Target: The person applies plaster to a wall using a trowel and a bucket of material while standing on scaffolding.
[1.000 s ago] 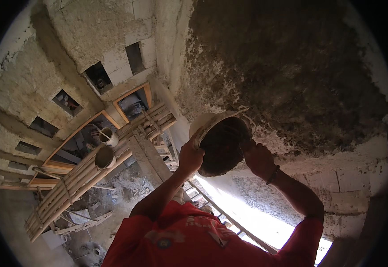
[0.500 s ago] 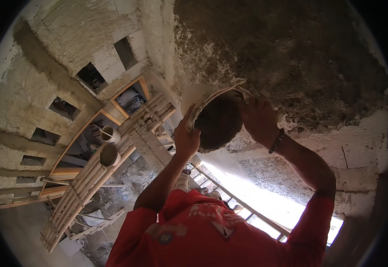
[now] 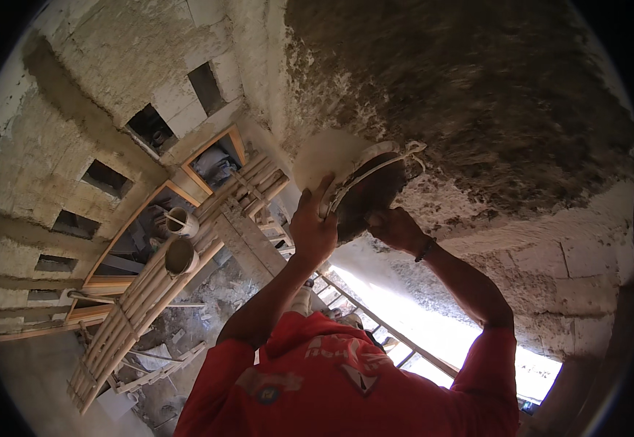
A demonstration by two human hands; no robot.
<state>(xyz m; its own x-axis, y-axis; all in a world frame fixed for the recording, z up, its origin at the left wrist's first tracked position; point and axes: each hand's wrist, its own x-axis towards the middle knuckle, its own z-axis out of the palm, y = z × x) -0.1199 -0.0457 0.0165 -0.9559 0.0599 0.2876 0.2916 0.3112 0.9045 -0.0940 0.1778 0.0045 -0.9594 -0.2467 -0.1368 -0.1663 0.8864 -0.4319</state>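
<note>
while both arms reach up from the red short-sleeved shirt (image 3: 346, 386), the round, pale-rimmed shallow pan with a dark inside (image 3: 364, 193) sits above and between the two hands, pressed up close to the rough grey-brown wet plaster coat on the wall (image 3: 477, 95). the left hand (image 3: 313, 229) is spread and wrapped around the pan's near rim on its left side, fingers curling up over the pale edge, so it is closed on the rim rather than open in the air. the right hand (image 3: 397, 227), with a dark band at the wrist (image 3: 425, 250), cups the pan's lower right edge from below; whether its fingers clamp the rim or only prop it i cannot tell. the pan is tilted, its open mouth turned toward the plastered surface and to the right, its back facing the left hand. both hands are equally close, each touching the pan. a thin pale cord handle (image 3: 404, 153) loops off the top of the rim. well apart, down to the left, lie a bundle of bamboo poles (image 3: 149, 306) and two small round pots (image 3: 180, 237).
</note>
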